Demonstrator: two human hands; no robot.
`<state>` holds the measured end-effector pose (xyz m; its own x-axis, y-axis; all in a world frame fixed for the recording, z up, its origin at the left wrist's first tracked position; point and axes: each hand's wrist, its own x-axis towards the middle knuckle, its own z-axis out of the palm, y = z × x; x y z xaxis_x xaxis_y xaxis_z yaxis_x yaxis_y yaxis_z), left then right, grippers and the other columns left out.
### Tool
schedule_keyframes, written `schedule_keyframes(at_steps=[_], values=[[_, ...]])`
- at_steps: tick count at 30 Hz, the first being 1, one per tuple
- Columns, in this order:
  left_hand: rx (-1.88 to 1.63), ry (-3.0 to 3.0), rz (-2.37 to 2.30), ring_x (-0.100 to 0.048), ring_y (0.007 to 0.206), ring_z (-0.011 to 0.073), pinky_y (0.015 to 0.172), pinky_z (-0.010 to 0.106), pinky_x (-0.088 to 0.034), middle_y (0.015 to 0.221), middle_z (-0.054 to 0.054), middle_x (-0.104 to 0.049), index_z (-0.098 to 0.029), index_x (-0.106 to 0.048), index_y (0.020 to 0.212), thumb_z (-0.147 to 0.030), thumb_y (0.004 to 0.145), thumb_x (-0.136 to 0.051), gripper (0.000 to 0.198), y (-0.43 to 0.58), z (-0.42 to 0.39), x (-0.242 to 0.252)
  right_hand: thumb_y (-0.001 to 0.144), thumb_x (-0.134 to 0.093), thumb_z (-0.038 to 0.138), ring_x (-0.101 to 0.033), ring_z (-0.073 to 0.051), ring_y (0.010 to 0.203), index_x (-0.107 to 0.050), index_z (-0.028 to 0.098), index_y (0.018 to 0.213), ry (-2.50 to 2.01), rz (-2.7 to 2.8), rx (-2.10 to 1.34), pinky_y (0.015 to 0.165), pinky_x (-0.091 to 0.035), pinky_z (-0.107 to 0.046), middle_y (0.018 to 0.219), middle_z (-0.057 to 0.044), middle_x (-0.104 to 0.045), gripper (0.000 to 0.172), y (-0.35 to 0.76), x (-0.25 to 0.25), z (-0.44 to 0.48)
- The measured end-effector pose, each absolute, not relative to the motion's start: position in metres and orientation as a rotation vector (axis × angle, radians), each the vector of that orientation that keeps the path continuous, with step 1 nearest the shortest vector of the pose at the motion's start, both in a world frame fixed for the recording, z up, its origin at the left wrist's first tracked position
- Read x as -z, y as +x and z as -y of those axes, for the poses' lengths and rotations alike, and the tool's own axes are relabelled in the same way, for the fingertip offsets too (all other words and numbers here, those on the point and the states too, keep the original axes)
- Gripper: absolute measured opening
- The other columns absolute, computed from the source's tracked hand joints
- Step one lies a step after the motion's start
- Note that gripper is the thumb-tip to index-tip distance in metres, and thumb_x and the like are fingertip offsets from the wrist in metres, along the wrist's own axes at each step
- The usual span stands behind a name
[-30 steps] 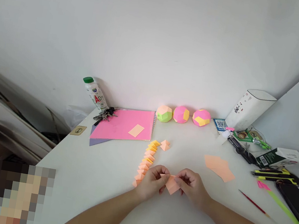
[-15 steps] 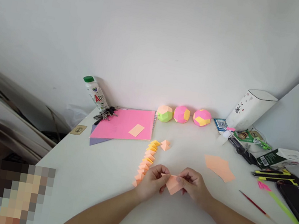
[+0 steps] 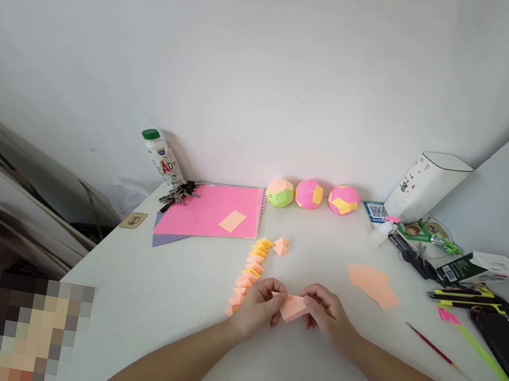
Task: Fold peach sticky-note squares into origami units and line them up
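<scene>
A folded piece of peach paper (image 3: 293, 308) is pinched between both hands, low over the white table. My left hand (image 3: 259, 308) grips its left edge, thumb on the near face. On the right edge, my right hand (image 3: 327, 315) holds it the same way; the fingers behind the paper are partly hidden. Beside my left hand runs a row of folded peach and yellow paper pieces (image 3: 251, 268), its near end partly covered by that hand. One more folded peach piece (image 3: 281, 246) sits just right of the row's far end.
Flat peach sheets (image 3: 372, 285) lie to the right, near a thin red brush (image 3: 433, 346). Several tools, including a yellow-black cutter (image 3: 471, 298), crowd the right edge. Three paper balls (image 3: 310, 194) line the wall. A pink sheet (image 3: 207, 208), keys (image 3: 180, 194) and a bottle (image 3: 162, 159) stand back left.
The paper in my hands has tipped, so its lower corner now looks shorter and blunter. Both hands have shifted very slightly upward. Everything else on the table stays put.
</scene>
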<state>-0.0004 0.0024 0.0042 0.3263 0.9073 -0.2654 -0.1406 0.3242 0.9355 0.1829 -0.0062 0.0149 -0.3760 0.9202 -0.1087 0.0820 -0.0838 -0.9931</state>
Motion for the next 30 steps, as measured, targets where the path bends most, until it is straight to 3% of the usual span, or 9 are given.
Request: schedule_keyframes(at_steps=[10, 18, 23, 27, 30], values=[[-0.758, 1.101, -0.995, -0.042, 0.036, 0.0058, 0.038, 0.019, -0.033, 0.048, -0.007, -0.048, -0.017, -0.049, 0.069, -0.029, 0.072, -0.06, 0.016, -0.001, -0.001, -0.008, 0.086, -0.052, 0.033, -0.049, -0.011, 0.051, -0.05, 0.018, 0.074, -1.133, 1.567, -1.484, 0.049, -0.04, -0.024, 0.061, 0.004, -0.05, 0.019, 0.182, -0.014, 0.007], [-0.82, 1.07, -0.967, -0.036, 0.032, 0.0056, 0.037, 0.018, -0.029, 0.037, -0.009, -0.044, -0.018, -0.048, 0.067, -0.025, 0.073, -0.057, 0.013, 0.0, -0.001, -0.009, 0.083, -0.049, 0.025, -0.046, -0.011, 0.048, -0.047, 0.019, 0.069, -1.134, 1.406, -1.44, 0.048, -0.038, -0.024, 0.054, 0.005, -0.047, 0.015, 0.184, -0.008, 0.008], [-0.902, 0.966, -0.921, -0.037, 0.031, 0.0051, 0.035, 0.019, -0.028, 0.042, -0.007, -0.049, -0.017, -0.048, 0.065, -0.027, 0.073, -0.059, 0.016, -0.001, -0.003, -0.007, 0.081, -0.05, 0.023, -0.046, -0.01, 0.047, -0.045, 0.02, 0.067, -1.131, 1.289, -1.434, 0.048, -0.037, -0.023, 0.054, 0.006, -0.047, 0.016, 0.185, -0.007, 0.006], [-0.978, 0.866, -0.841, -0.042, 0.035, 0.0057, 0.035, 0.02, -0.032, 0.058, -0.003, -0.057, -0.017, -0.048, 0.068, -0.033, 0.075, -0.059, 0.02, -0.002, -0.003, -0.004, 0.083, -0.049, 0.026, -0.046, -0.01, 0.048, -0.044, 0.02, 0.068, -1.119, 1.241, -1.44, 0.048, -0.037, -0.023, 0.056, 0.006, -0.048, 0.016, 0.185, -0.006, 0.005], [-0.919, 0.948, -0.828, -0.043, 0.037, 0.0072, 0.039, 0.02, -0.034, 0.051, -0.005, -0.055, -0.018, -0.05, 0.077, -0.034, 0.077, -0.059, 0.019, -0.003, -0.002, -0.005, 0.085, -0.048, 0.027, -0.046, -0.011, 0.049, -0.045, 0.02, 0.07, -1.106, 1.302, -1.442, 0.049, -0.038, -0.024, 0.054, 0.005, -0.048, 0.016, 0.185, -0.006, 0.006]])
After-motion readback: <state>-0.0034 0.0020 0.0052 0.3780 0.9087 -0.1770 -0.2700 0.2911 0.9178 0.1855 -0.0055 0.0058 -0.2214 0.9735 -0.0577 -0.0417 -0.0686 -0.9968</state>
